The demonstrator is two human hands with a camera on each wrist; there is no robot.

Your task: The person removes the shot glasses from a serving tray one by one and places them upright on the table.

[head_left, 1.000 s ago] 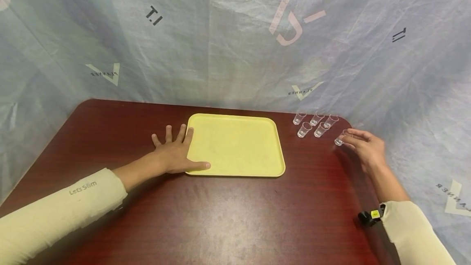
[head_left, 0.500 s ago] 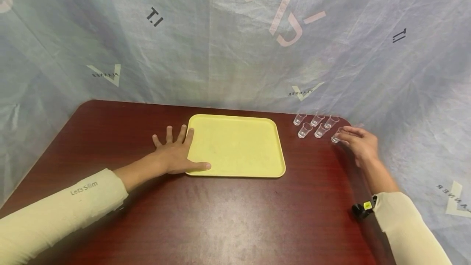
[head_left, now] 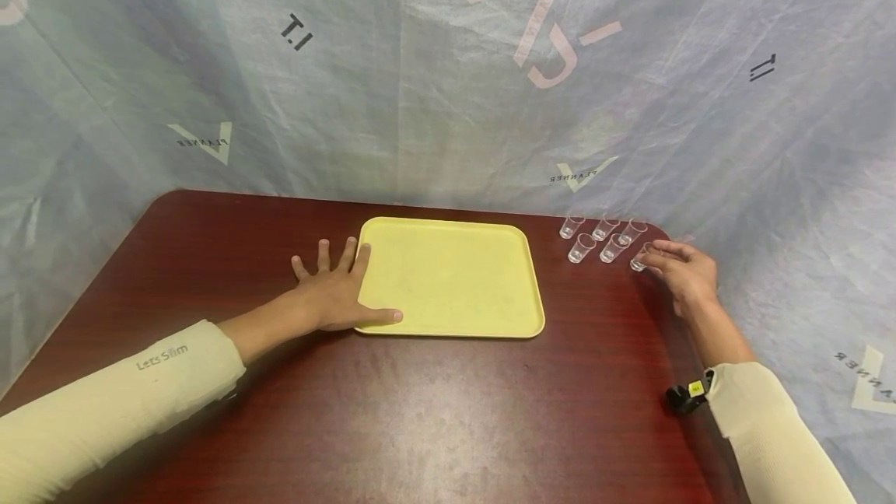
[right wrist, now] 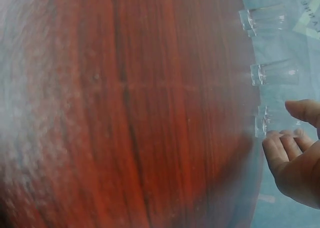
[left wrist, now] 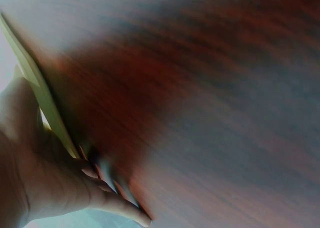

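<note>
My left hand [head_left: 323,298] rests across the left edge of a yellow tray [head_left: 448,278], fingers spread, the thumb lying over the tray's near left corner. The left wrist view shows that hand along the tray's rim [left wrist: 47,101]. Over at the right, my right hand [head_left: 686,274] holds a small clear shot glass [head_left: 638,259] between thumb and fingers at the table's right edge. This glass [right wrist: 261,123] stands upright, its upper part partly hidden by the hand. Several matching shot glasses [head_left: 613,248] stand in two rows just to its left.
Everything stands on a dark red wood-grain table [head_left: 434,418]. Grey printed sheeting [head_left: 392,76] hangs close behind and beside it. A black wrist camera [head_left: 682,399] sits at the right sleeve cuff.
My right hand has moved a little left with the shot glass, bringing it closer to the other glasses. During the last half second it has hardly moved. My left hand stays on the tray.
</note>
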